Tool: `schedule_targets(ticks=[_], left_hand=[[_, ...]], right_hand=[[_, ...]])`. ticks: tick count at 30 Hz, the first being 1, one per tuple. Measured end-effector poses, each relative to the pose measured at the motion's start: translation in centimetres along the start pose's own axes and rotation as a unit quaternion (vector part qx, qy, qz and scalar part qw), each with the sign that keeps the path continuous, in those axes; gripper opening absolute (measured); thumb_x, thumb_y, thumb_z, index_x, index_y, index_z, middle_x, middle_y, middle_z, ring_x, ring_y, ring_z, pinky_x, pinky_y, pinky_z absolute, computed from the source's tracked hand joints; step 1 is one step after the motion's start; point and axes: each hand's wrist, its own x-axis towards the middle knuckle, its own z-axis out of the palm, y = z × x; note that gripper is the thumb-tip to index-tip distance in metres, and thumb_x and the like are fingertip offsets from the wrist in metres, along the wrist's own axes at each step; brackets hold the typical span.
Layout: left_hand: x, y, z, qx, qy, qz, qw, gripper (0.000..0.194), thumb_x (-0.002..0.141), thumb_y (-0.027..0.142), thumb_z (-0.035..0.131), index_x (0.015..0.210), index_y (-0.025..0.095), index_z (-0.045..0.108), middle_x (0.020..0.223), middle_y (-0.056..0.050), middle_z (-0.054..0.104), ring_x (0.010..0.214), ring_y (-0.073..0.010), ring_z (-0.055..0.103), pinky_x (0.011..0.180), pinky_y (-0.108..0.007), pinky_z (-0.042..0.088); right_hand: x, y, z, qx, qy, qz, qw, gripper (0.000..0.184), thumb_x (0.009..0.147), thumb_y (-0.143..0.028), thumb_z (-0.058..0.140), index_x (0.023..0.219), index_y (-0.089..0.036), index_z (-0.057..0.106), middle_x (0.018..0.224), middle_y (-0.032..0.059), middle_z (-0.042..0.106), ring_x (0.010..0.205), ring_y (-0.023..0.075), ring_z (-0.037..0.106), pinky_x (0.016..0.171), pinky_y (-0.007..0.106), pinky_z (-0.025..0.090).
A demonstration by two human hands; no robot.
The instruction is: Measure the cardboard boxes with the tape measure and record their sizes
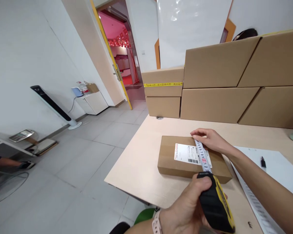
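Note:
A flat brown cardboard box [167, 162] with a white shipping label [182, 154] lies on the table. My left hand [192, 198] is closed around a black and yellow tape measure [213, 204], held just in front of the box's near edge, thumb on top. From its case the white blade [202, 157] runs across the box top, over the label. At the far edge of the box, my right hand [211, 139] pinches the blade's end; the tip itself is hidden by the fingers.
Large cardboard boxes [219, 68] are stacked along the table's back. White paper [273, 172] with a black pen [263, 161] lies at the right. Beyond the table's left edge is a tiled floor, with a tower fan [53, 105] and a platform scale [42, 146]. Another person's foot [26, 164] shows far left.

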Motion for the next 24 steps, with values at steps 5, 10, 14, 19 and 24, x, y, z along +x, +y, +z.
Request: schedule_targets(ticks=[5,10,14,19,24], left_hand=[[0.0,1.1,1.1,0.012,0.04,0.02,0.999,0.077,0.058,0.063,0.074,0.117,0.017,0.054,0.096,-0.01,0.059,0.078,-0.0228,0.058,0.056,-0.038,0.052],[0.0,2.1,1.2,-0.001,0.047,0.006,0.999,0.078,0.058,0.065,0.072,0.111,0.009,0.061,0.098,-0.015,0.06,0.077,-0.0238,0.059,0.048,-0.034,0.053],[-0.5,2.3,1.1,0.008,0.051,0.012,0.999,0.073,0.064,0.064,0.069,0.112,0.01,0.061,0.096,-0.014,0.061,0.076,-0.0235,0.059,0.049,-0.034,0.051],[-1.4,1.1,1.1,0.008,0.072,0.002,0.997,0.068,0.065,0.065,0.069,0.107,0.013,0.06,0.089,-0.009,0.062,0.073,-0.0208,0.06,0.06,-0.033,0.047],[-1.0,-1.6,0.3,-0.011,0.075,0.054,0.996,0.058,0.054,0.043,0.086,0.099,0.019,0.058,0.079,-0.002,0.064,0.075,-0.0187,0.062,0.076,-0.032,0.044]], right_hand=[[2.1,1.7,-0.3,-0.069,0.007,-0.018,0.997,0.026,0.078,-0.043,0.063,0.078,-0.019,0.071,0.074,0.003,0.071,0.067,0.0175,0.061,0.061,0.027,0.045],[2.4,2.7,-0.2,-0.065,0.014,-0.003,0.998,0.028,0.075,-0.045,0.064,0.071,-0.018,0.071,0.068,0.003,0.07,0.066,0.0182,0.061,0.061,0.028,0.045],[2.3,3.2,0.2,-0.051,0.024,0.005,0.998,0.03,0.074,-0.048,0.064,0.071,-0.018,0.071,0.068,0.0035,0.071,0.066,0.0184,0.061,0.061,0.028,0.045],[2.1,3.3,0.5,-0.04,0.029,0.014,0.999,0.03,0.072,-0.048,0.066,0.068,-0.018,0.071,0.065,0.0033,0.07,0.063,0.018,0.061,0.06,0.028,0.045],[1.8,3.1,0.6,-0.039,0.039,0.027,0.998,0.028,0.072,-0.046,0.067,0.068,-0.019,0.071,0.066,0.003,0.07,0.064,0.0177,0.061,0.06,0.028,0.044]])
